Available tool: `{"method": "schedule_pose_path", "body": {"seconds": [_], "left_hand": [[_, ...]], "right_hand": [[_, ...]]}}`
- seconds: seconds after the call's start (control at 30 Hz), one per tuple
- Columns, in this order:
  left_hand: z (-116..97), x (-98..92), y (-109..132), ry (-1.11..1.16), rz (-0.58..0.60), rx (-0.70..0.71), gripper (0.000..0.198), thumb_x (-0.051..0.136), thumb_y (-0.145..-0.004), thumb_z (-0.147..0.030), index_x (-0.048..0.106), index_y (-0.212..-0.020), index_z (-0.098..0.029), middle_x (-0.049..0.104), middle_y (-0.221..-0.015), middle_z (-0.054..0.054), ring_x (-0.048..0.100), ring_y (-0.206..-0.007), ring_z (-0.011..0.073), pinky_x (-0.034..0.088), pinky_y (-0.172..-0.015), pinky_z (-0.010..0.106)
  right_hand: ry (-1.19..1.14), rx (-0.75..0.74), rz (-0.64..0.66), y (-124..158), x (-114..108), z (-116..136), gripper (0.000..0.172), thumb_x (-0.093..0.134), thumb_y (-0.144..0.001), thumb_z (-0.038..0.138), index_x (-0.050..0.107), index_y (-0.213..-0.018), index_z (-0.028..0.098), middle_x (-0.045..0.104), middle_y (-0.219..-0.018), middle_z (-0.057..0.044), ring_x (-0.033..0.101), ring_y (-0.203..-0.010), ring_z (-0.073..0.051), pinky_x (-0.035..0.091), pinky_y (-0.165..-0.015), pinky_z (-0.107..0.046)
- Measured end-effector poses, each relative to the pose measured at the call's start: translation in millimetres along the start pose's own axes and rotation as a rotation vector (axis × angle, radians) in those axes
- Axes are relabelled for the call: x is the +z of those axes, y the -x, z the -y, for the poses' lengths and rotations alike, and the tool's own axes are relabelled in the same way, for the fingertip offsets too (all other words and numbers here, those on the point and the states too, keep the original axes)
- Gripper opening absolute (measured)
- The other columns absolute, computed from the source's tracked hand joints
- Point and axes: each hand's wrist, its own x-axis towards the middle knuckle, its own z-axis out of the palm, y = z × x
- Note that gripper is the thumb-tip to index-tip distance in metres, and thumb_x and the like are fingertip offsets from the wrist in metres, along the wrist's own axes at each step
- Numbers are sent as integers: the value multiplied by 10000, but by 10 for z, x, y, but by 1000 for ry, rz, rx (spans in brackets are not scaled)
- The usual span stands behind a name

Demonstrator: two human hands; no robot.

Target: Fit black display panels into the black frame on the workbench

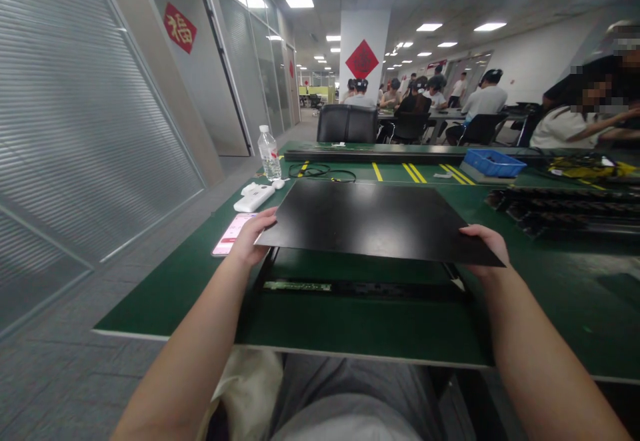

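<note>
A thin, glossy black panel (370, 218) is held up by its two short sides, tilted slightly over the table. My left hand (251, 238) grips its left edge, with the thumb near the top face. On the opposite edge, my right hand (487, 244) is closed with the fingers partly hidden beneath. Under the panel lies a black rectangular frame (390, 289) on the green table (360, 331); a pale green strip (297, 286) shows along its near bar. The panel hides the frame's far part.
Left of the panel are a lit phone (230, 236), a white device (254, 198) and a water bottle (269, 154). Behind it lie a black cable (320, 173) and a long dark bar (400, 158). A blue bin (493, 162) and several stacked black bars (565, 211) occupy the right.
</note>
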Motion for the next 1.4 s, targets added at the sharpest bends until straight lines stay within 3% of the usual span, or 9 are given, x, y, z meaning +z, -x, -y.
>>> {"method": "schedule_pose_path", "body": {"seconds": [0.1, 0.23, 0.33, 0.53, 0.67, 0.87, 1.1, 1.4], "left_hand": [[-35, -26, -5, 27, -37, 65, 377, 753, -622, -258, 806, -983, -166, 822, -963, 53, 747, -887, 260, 570, -719, 296], [-83, -75, -18, 66, -56, 106, 421, 701, -641, -273, 802, -1039, -179, 823, -1019, 49, 751, -969, 281, 606, -779, 322], [-104, -97, -24, 100, -106, 141, 376, 696, -640, -262, 797, -997, -199, 824, -1014, 37, 747, -1047, 299, 627, -839, 344], [-96, -75, -18, 64, -147, 165, 378, 705, -630, -261, 788, -996, -215, 824, -1030, 34, 736, -1115, 329, 636, -891, 382], [-72, -63, -37, 87, -120, 171, 371, 718, -604, -251, 790, -964, -198, 823, -1000, 30, 745, -1049, 301, 624, -863, 345], [-28, -73, -80, 153, -113, 197, 417, 750, -556, -253, 805, -957, -150, 812, -919, 51, 733, -870, 256, 596, -758, 310], [59, -64, -115, 99, -136, 211, 406, 763, -534, -262, 811, -919, -145, 804, -893, 64, 722, -888, 280, 572, -753, 324], [95, -25, -79, 37, -166, 187, 468, 814, -498, -240, 829, -952, -129, 794, -866, 62, 691, -780, 233, 534, -691, 302]], "right_hand": [[107, 183, 123, -1, 7, -49, 403, 583, -704, 49, 738, -1050, 184, 782, -837, -63, 783, -786, -264, 672, -767, -407], [190, 225, 259, -31, -9, -124, 352, 611, -729, 86, 742, -1050, 144, 785, -847, -92, 754, -693, -228, 635, -636, -322], [240, 199, 235, -49, 0, -136, 340, 579, -756, 103, 743, -1053, 129, 787, -859, -115, 737, -675, -207, 598, -563, -281], [264, 160, 168, -84, 8, -98, 416, 612, -764, 74, 697, -1169, 110, 773, -880, -145, 737, -677, -214, 605, -565, -292], [310, 169, 132, -62, 24, -83, 434, 596, -781, 74, 656, -1206, 139, 761, -837, -126, 724, -631, -219, 593, -518, -294], [477, 114, 106, 57, 82, -61, 382, 579, -833, 108, 601, -1211, 159, 776, -821, -125, 724, -637, -194, 613, -608, -266], [583, 68, 37, -54, -18, -61, 325, 591, -873, 169, 608, -1197, 173, 781, -800, -126, 729, -617, -204, 571, -534, -246], [659, -8, -61, -54, -11, -67, 192, 610, -870, 157, 625, -1061, 170, 764, -727, -118, 718, -578, -200, 555, -521, -241]]}}
